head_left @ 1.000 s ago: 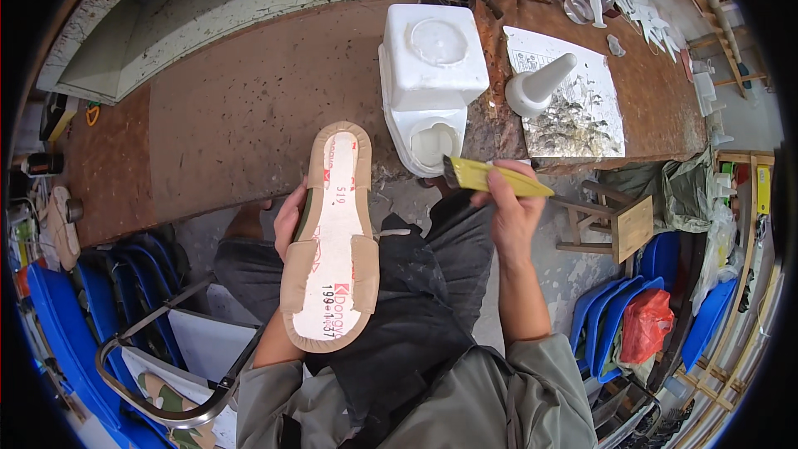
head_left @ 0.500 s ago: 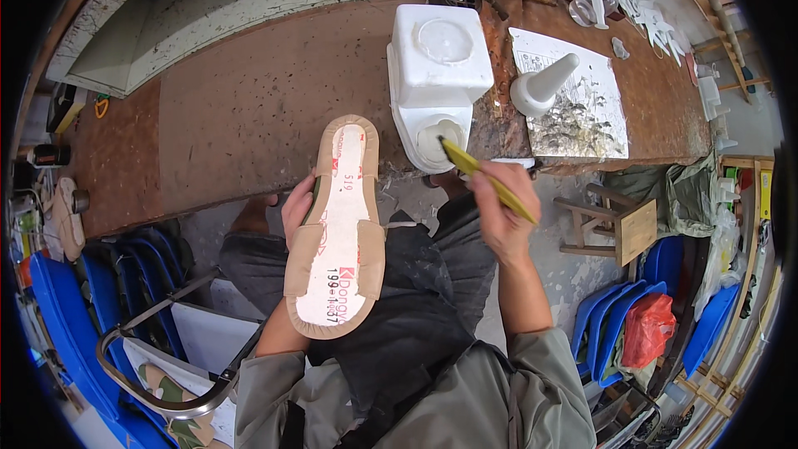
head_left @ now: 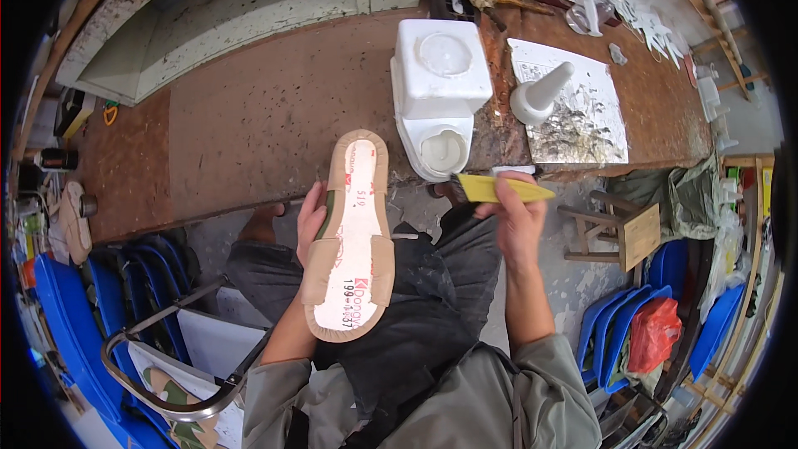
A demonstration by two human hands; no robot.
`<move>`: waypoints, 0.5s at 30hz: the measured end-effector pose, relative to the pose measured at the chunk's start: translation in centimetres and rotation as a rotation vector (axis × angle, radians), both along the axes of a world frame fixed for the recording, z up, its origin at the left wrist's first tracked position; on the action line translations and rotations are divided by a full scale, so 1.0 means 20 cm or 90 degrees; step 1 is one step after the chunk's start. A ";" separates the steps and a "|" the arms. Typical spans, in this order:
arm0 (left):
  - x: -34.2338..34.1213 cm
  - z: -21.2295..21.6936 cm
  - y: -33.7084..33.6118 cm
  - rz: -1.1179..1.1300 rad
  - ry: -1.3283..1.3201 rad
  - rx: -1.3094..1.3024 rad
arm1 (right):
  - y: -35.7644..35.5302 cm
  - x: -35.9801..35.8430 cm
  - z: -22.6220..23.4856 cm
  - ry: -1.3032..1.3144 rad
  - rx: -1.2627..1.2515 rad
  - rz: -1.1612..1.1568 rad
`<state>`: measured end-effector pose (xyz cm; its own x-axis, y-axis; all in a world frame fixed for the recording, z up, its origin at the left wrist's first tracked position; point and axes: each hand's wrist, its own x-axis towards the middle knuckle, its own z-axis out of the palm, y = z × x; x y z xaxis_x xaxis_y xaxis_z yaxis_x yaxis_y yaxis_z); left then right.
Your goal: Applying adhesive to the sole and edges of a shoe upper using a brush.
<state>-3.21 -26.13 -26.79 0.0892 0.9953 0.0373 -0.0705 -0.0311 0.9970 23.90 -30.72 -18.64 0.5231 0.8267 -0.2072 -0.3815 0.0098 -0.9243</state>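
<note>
A beige shoe is held sole side up over my lap, its white insole board with red and black print facing me. My left hand is closed around the shoe's far left edge, the fingers partly hidden behind it. In my right hand is a flat yellow glue brush, gripped between thumb and fingers. The dark bristle end points left, just past the bench edge. Beyond that tip stands a white plastic glue pot, whose open cup holds whitish residue or glue. Brush and shoe are apart.
The brown workbench runs across in front of me. A white cone-shaped bottle stands on a stained paper sheet. Blue trays and a red bag are at right, beside a wooden stool. A metal-framed rack stands left.
My right hand has drawn the brush away from the pot's cup, rightward and toward me, and turned it nearly level. The shoe has shifted slightly right in my left hand. The view has tipped a little.
</note>
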 end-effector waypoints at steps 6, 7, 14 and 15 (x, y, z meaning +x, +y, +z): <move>0.03 0.08 -0.02 -0.075 0.052 0.327 | 0.13 0.00 0.35 -0.329 -0.011 0.114; 0.02 0.05 -0.04 -0.074 0.013 0.176 | 0.16 0.02 0.36 -0.467 -0.032 0.195; 0.03 0.26 -0.01 -0.237 -0.625 -0.285 | 0.23 -0.02 0.30 -0.458 -0.032 0.195; 0.02 0.25 -0.01 -0.267 -0.560 -0.253 | 0.22 -0.02 0.28 -0.458 -0.034 0.198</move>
